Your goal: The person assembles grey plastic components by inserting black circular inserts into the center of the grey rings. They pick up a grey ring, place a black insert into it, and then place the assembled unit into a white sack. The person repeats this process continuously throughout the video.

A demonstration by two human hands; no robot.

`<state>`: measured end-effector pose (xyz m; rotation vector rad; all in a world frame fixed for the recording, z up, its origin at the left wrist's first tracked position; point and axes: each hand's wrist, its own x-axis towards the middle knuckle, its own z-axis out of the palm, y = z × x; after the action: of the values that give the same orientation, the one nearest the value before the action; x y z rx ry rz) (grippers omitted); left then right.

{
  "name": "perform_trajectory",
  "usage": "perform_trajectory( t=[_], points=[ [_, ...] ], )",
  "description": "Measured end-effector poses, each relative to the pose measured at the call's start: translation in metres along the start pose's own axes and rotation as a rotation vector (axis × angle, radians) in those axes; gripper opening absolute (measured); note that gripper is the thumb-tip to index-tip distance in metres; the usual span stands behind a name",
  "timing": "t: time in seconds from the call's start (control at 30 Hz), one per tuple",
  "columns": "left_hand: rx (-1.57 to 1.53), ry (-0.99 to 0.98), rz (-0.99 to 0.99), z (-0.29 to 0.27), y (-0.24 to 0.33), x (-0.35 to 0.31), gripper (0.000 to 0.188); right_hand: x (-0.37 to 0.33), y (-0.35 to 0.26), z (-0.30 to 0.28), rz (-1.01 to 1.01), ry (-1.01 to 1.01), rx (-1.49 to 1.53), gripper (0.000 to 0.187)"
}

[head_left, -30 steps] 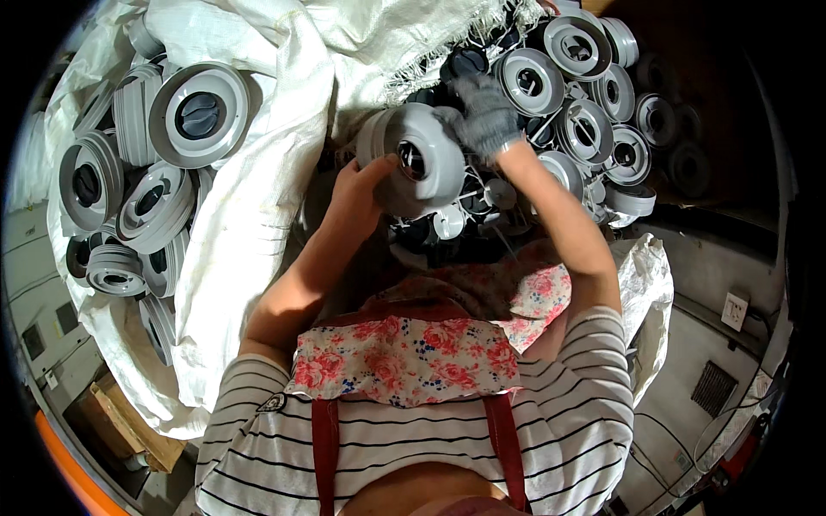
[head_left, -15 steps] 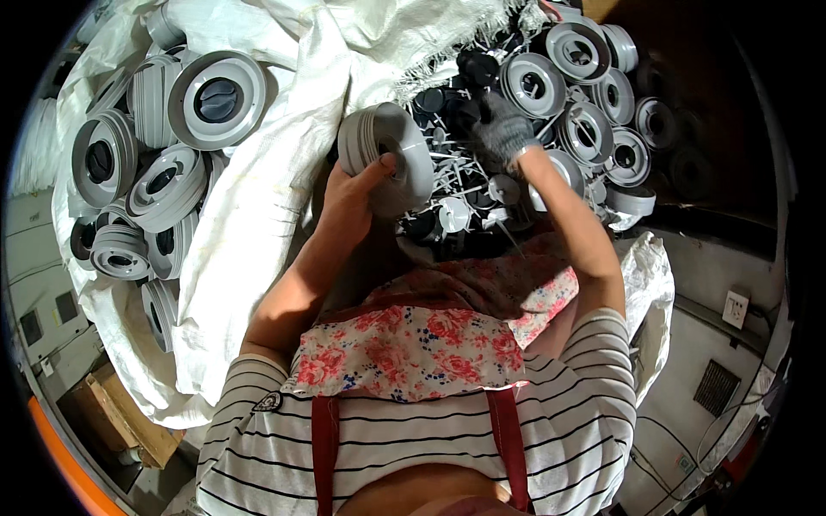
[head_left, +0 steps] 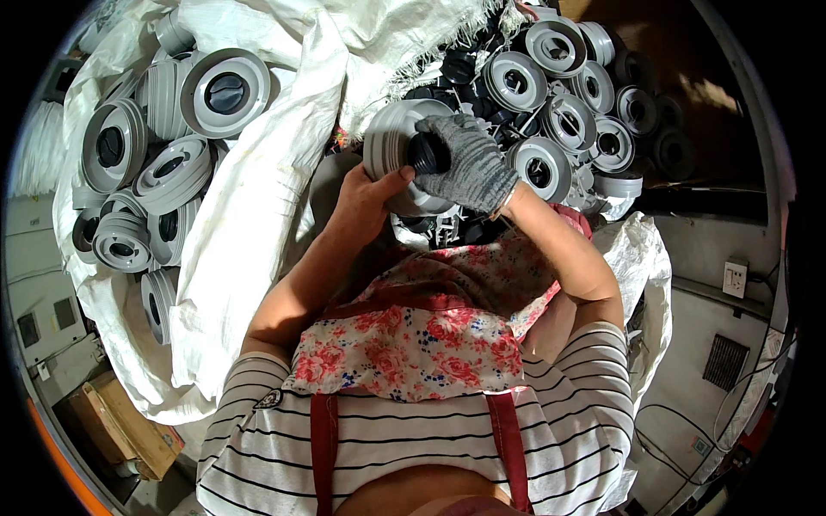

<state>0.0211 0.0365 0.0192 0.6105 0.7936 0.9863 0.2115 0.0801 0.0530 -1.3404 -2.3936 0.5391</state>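
My bare left hand (head_left: 361, 202) is closed on a grey ridged plastic ring (head_left: 387, 142), thumb pressed on its near rim. The ring is tilted, its wide mouth turned toward the right. My right hand (head_left: 477, 168), in a grey knit glove, grips a black round plastic cap (head_left: 422, 153) and holds it at the ring's middle. How deep the cap sits in the ring is hidden by the gloved fingers. Beyond and below the hands lies a heap of loose black caps (head_left: 459, 67) and thin pale plastic pieces, partly covered by my hands.
Several grey rings with black centres (head_left: 514, 82) are piled at the right of the heap. At the left, a white woven sack (head_left: 245, 224) holds more such rings (head_left: 225, 93). A cardboard box (head_left: 129, 421) stands low at the left; a wall socket (head_left: 735, 278) and cables are at the right.
My right hand has come from the heap to the ring, bringing a black cap to its middle. My left hand and the ring have shifted slightly right.
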Motion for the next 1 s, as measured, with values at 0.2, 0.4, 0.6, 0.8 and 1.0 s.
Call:
perform_trajectory(
  t=[0.2, 0.4, 0.6, 0.8, 1.0],
  points=[
    [0.079, 0.009, -0.128, 0.004, 0.011, -0.009, 0.026, -0.009, -0.010, 0.001, -0.143, -0.026, -0.018, 0.069],
    [0.130, -0.082, -0.130, 0.001, 0.015, -0.004, 0.025, -0.021, -0.008, 0.005, -0.124, -0.122, 0.062, 0.071],
    [0.188, 0.009, -0.055, 0.022, 0.016, -0.015, 0.029, -0.016, 0.001, 0.009, 0.617, -0.238, 0.885, 0.078],
    [0.374, 0.019, 0.031, 0.019, 0.007, -0.015, 0.027, -0.014, 0.003, 0.009, 0.495, -0.303, 0.793, 0.060],
    [0.073, 0.001, -0.183, 0.009, 0.014, -0.009, 0.022, -0.019, 0.001, 0.010, -0.149, -0.094, 0.049, 0.056]
  ],
)
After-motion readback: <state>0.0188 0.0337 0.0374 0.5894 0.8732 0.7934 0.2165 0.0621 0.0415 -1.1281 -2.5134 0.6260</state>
